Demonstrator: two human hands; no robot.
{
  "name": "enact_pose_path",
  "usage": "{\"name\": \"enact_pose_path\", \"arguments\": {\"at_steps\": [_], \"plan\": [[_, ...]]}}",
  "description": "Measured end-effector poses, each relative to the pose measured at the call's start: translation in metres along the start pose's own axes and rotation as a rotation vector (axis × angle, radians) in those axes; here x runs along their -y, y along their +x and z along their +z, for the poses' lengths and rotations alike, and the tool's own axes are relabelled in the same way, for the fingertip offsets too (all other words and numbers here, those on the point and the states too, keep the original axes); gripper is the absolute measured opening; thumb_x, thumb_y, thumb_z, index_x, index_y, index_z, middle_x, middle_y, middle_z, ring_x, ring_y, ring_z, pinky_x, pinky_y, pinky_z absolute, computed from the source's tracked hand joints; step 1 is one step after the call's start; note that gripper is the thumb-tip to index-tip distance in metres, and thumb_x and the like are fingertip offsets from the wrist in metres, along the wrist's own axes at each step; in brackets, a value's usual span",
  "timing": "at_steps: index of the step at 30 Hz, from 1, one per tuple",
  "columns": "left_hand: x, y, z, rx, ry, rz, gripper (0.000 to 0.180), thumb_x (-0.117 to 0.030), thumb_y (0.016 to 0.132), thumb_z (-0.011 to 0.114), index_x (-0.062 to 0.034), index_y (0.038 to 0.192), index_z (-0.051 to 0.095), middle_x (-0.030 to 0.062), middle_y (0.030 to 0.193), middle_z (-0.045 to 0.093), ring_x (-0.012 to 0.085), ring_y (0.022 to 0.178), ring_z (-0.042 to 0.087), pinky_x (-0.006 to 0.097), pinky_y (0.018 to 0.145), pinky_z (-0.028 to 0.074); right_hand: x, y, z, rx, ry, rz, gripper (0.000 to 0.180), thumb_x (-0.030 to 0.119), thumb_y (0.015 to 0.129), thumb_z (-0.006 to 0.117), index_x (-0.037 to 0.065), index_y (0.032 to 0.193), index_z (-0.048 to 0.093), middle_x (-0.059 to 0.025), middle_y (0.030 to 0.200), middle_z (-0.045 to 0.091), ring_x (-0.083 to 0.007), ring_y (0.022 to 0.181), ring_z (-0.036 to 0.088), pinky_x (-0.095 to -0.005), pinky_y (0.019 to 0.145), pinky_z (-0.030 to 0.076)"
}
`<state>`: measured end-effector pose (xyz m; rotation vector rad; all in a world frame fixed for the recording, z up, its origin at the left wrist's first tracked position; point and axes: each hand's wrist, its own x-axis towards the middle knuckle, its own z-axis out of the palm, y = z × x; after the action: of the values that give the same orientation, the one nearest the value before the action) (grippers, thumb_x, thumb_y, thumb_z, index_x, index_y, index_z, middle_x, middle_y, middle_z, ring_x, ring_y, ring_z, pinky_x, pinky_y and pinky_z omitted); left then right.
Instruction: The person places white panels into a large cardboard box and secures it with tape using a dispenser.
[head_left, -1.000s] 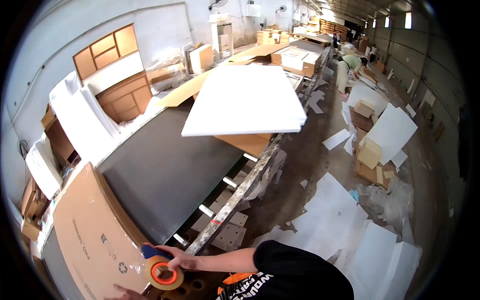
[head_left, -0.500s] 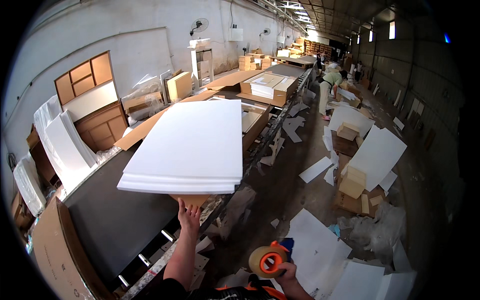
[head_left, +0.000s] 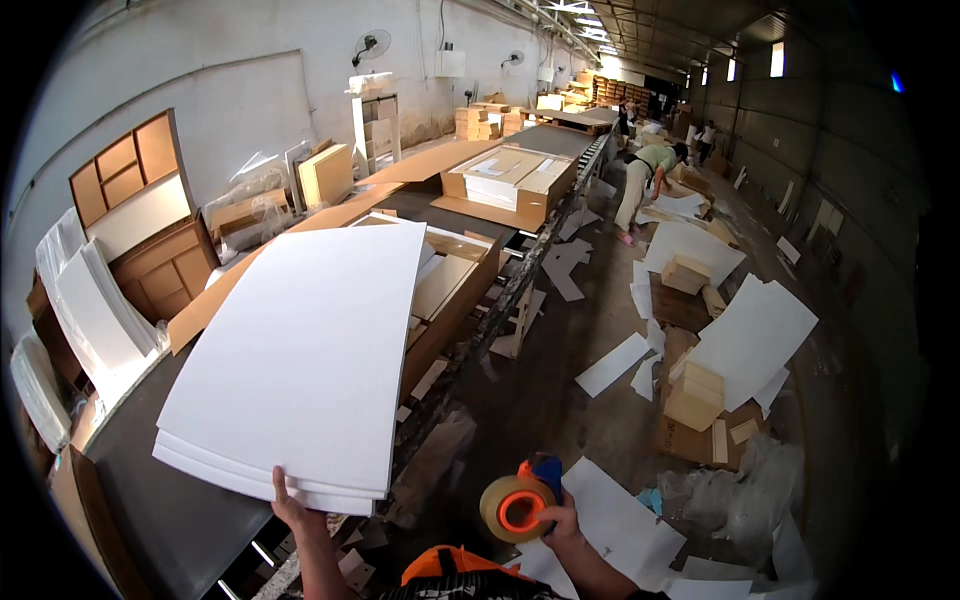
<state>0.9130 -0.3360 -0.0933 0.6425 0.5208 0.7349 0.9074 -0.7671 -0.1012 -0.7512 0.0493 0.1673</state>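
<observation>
Your left hand grips one flat white-sheet stack over one grey wall-side conveyor; right hand, one orange-blue tape dispenser.

Head cam, wide fisheye, looks fwd/down along conveyor; L hand, R hand close, btm edge

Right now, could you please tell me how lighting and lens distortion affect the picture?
Head view: white sheets very bright, with little surface detail; head view: right-hand wall in deep shade, with a small blue spot near it, perhaps flare; head view: the sheets' edges look bowed, and the picture's corners are black.
</observation>
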Motion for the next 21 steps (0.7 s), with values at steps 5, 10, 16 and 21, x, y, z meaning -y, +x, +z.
{"name": "enact_pose_path", "arguments": {"at_steps": [5, 10, 16, 21], "plan": [[0.015, -0.003, -0.019, 0.001, 0.074, 0.08, 0.064, -0.044, 0.09, 0.068, -0.0007, 0.134, 0.052, 0.0147, 0.129, 0.06, 0.0315, 0.116, 0.059, 0.046, 0.101, 0.048, 0.005, 0.143, -0.072, -0.007, -0.082, 0.018, 0.068, 0.013, 0.067, 0.052, 0.002, 0.133, 0.053, -0.0128, 0.125, 0.062, -0.0298, 0.118, 0.059, -0.0421, 0.104, 0.047], [0.007, -0.049, 0.003, -0.015, -0.083, 0.124, 0.066, -0.047, 0.092, 0.064, -0.0035, 0.139, 0.047, 0.0145, 0.137, 0.052, 0.0324, 0.126, 0.05, 0.046, 0.106, 0.042, 0.071, 0.32, -0.047, -0.143, 0.3, 0.051, 0.052, 0.02, 0.074, 0.058, 0.008, 0.124, 0.059, -0.0102, 0.122, 0.061, -0.0272, 0.118, 0.057, -0.0458, 0.105, 0.045], [0.082, -0.064, 0.053, -0.145, -0.014, 0.06, 0.07, -0.048, 0.094, 0.062, -0.0048, 0.144, 0.04, 0.0177, 0.144, 0.044, 0.0357, 0.131, 0.044, 0.05, 0.11, 0.035, 0.163, 0.573, -0.151, -0.455, 0.122, -0.123, 0.052, 0.029, 0.087, 0.062, 0.01, 0.133, 0.051, -0.0124, 0.129, 0.056, -0.0298, 0.115, 0.059, -0.052, 0.099, 0.049], [0.175, -0.106, 0.101, -0.313, -0.01, 0.144, 0.074, -0.05, 0.095, 0.06, -0.0059, 0.149, 0.035, 0.0203, 0.149, 0.037, 0.0384, 0.136, 0.039, 0.053, 0.113, 0.03, 0.165, 0.783, -0.156, -0.562, -0.01, -0.053, 0.056, 0.033, 0.09, 0.068, 0.009, 0.136, 0.047, -0.0135, 0.13, 0.055, -0.0309, 0.112, 0.06, -0.0488, 0.095, 0.051]]}}
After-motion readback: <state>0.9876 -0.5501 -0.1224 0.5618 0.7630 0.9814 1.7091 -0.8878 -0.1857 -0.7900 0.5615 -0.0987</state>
